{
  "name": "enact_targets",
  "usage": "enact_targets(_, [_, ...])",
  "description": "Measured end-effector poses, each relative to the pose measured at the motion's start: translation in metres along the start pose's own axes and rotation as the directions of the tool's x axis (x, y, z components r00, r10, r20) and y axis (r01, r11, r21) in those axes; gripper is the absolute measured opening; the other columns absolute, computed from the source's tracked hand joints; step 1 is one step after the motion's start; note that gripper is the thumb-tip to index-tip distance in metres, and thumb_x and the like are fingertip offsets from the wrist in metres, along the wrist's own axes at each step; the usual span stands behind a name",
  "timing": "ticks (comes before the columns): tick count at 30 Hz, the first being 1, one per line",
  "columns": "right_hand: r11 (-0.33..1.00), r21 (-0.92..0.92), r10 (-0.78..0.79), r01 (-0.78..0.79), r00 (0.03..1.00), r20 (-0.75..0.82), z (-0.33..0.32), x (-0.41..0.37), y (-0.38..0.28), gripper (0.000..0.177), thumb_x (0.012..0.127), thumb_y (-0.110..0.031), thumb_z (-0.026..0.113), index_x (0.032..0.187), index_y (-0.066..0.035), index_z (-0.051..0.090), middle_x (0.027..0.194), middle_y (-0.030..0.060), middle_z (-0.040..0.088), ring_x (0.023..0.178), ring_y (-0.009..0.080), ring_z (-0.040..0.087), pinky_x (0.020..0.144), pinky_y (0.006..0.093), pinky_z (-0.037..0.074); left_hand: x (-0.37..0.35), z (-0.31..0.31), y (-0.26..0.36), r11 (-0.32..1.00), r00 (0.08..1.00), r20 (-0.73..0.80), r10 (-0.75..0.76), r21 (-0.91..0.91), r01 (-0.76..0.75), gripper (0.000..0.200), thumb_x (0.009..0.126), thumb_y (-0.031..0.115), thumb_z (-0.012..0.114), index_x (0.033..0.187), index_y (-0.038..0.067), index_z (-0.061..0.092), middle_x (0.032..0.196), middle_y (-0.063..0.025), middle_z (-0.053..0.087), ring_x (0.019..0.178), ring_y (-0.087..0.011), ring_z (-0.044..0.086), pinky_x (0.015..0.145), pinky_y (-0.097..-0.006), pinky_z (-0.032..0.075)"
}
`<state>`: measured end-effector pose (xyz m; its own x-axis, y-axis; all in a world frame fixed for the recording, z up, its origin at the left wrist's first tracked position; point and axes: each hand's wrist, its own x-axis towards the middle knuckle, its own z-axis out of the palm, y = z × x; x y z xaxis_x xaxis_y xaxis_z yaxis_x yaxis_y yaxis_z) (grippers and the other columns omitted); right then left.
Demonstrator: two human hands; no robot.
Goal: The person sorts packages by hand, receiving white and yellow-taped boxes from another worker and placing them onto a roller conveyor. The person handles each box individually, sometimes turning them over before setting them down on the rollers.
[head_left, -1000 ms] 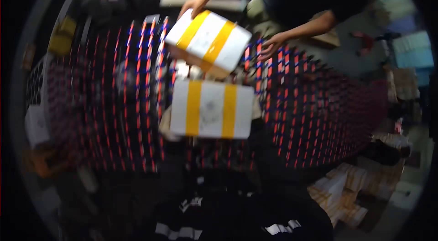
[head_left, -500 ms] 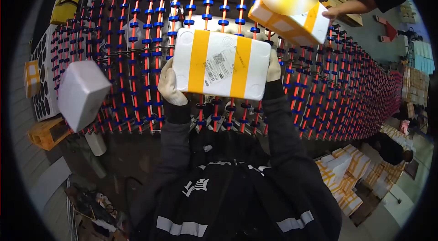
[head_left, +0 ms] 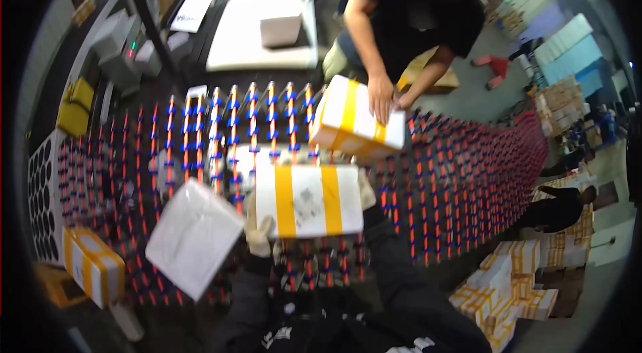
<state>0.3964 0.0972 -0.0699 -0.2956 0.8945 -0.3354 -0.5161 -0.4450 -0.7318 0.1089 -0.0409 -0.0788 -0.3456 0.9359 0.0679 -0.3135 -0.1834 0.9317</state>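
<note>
Between my gloved hands is a white foam box [head_left: 309, 202] with two yellow tape bands and a label blurred by motion. My left hand [head_left: 259, 227] is closed on its left end. My right hand [head_left: 366, 192] grips the right end, its fingers partly hidden behind the box. Beneath runs a roller conveyor [head_left: 428, 212] with orange rods and blue wheels. A plain white box [head_left: 194, 238] lies tilted in view just left of my left hand. Across the conveyor, a co-worker's hand [head_left: 381, 95] rests on another yellow-taped foam box [head_left: 358, 115].
A taped box [head_left: 93, 266] stands at the conveyor's left end, near a perforated white panel [head_left: 41, 199]. Beyond the conveyor, a white box [head_left: 279, 25] sits on a pale belt [head_left: 227, 39]. Stacked taped boxes [head_left: 505, 286] are at lower right, with another person [head_left: 558, 209] nearby.
My view has tilted up, showing more of the co-worker and the far belt. Both my hands still hold the taped foam box. The plain white box and the left taped box now appear nearer.
</note>
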Motion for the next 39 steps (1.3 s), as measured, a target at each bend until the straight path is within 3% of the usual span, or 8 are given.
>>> enact_targets(5, [0.977, 0.212, 0.042, -0.020, 0.994, -0.102, -0.054, -0.009, -0.008, 0.053, 0.109, -0.041, 0.046, 0.144, -0.002, 0.052, 0.136, 0.0119, 0.065, 0.120, 0.0253, 0.064, 0.106, 0.0403, 0.050, 0.031, 0.028, -0.032, 0.984, 0.976, 0.206, -0.069, -0.147, 0.100, 0.073, 0.096, 0.009, 0.063, 0.160, 0.000, 0.030, 0.147, -0.0157, 0.053, 0.129, -0.0247, 0.056, 0.109, -0.0382, 0.045])
enact_targets(11, [0.890, -0.448, -0.272, 0.081, 0.883, -0.382, -0.168, -0.026, -0.005, 0.059, 0.103, -0.047, 0.060, 0.132, 0.004, 0.062, 0.121, 0.0094, 0.070, 0.111, 0.0174, 0.062, 0.099, 0.0338, 0.048, 0.019, 0.068, -0.027, 0.947, 0.956, 0.264, -0.127, 0.319, 0.038, 0.072, 0.096, 0.010, 0.062, 0.159, -0.001, 0.031, 0.157, -0.0205, 0.043, 0.143, -0.0292, 0.043, 0.118, -0.0371, 0.034])
enact_targets(13, [0.501, -0.831, -0.391, -0.240, 0.794, -0.466, -0.141, -0.074, -0.029, 0.063, 0.101, -0.051, 0.057, 0.128, 0.005, 0.063, 0.118, 0.0168, 0.072, 0.110, 0.0262, 0.067, 0.096, 0.0378, 0.050, -0.015, 0.085, -0.020, 0.907, 0.960, 0.271, -0.069, 0.417, -0.053, 0.069, 0.096, 0.008, 0.057, 0.159, -0.004, 0.030, 0.164, -0.0226, 0.033, 0.154, -0.0315, 0.027, 0.124, -0.0371, 0.022])
enact_targets(24, [0.715, -0.699, -0.673, -0.011, 0.260, -0.693, -0.137, -0.110, -0.014, 0.058, 0.096, -0.040, 0.068, 0.126, 0.009, 0.058, 0.116, 0.0243, 0.068, 0.105, 0.0302, 0.067, 0.091, 0.0400, 0.054, -0.111, 0.115, 0.061, 0.938, 0.934, 0.245, -0.260, 0.295, 0.184, 0.049, 0.094, 0.007, 0.060, 0.140, -0.007, 0.055, 0.131, -0.0236, 0.066, 0.125, -0.0349, 0.064, 0.108, -0.0387, 0.047])
enact_targets(30, [0.742, -0.669, -0.626, -0.046, 0.309, -0.716, -0.118, -0.132, 0.009, 0.065, 0.099, -0.048, 0.062, 0.126, 0.010, 0.057, 0.120, 0.0249, 0.067, 0.111, 0.0338, 0.064, 0.097, 0.0412, 0.050, -0.136, 0.061, 0.083, 0.443, 0.901, 0.393, 0.184, 0.785, -0.433, 0.045, 0.078, 0.004, 0.067, 0.123, -0.003, 0.066, 0.127, -0.0266, 0.063, 0.113, -0.0458, 0.063, 0.098, -0.0484, 0.053])
enact_targets(33, [0.741, -0.671, -0.622, 0.038, 0.417, -0.663, -0.117, -0.131, 0.067, 0.071, 0.103, -0.053, 0.051, 0.135, 0.010, 0.054, 0.132, 0.0280, 0.062, 0.123, 0.0358, 0.059, 0.103, 0.0430, 0.046, -0.151, 0.049, 0.079, 0.293, 0.907, 0.388, 0.166, 0.859, -0.421, 0.046, 0.073, 0.004, 0.068, 0.119, 0.000, 0.068, 0.130, -0.0267, 0.060, 0.117, -0.0487, 0.058, 0.101, -0.0540, 0.049])
enact_targets(36, [0.594, -0.770, -0.119, -0.233, 0.921, -0.371, -0.044, -0.142, 0.073, 0.078, 0.105, -0.061, 0.035, 0.138, 0.006, 0.053, 0.138, 0.0333, 0.056, 0.134, 0.0455, 0.049, 0.112, 0.0460, 0.036, -0.164, 0.052, 0.083, 0.254, 0.925, 0.345, 0.160, 0.891, -0.376, 0.045, 0.073, 0.003, 0.069, 0.119, 0.003, 0.069, 0.132, -0.0263, 0.059, 0.123, -0.0500, 0.054, 0.106, -0.0565, 0.043])
enact_targets(39, [0.601, -0.796, -0.433, -0.072, 0.807, -0.400, -0.037, -0.109, 0.131, 0.055, 0.105, -0.049, 0.049, 0.118, 0.003, 0.063, 0.109, 0.0308, 0.064, 0.108, 0.0469, 0.059, 0.094, 0.0489, 0.045, -0.170, 0.043, 0.061, 0.109, 0.875, 0.112, 0.471, 0.977, -0.184, 0.058, 0.088, 0.029, 0.070, 0.136, -0.001, 0.062, 0.147, -0.0296, 0.051, 0.137, -0.0509, 0.046, 0.116, -0.0555, 0.037])
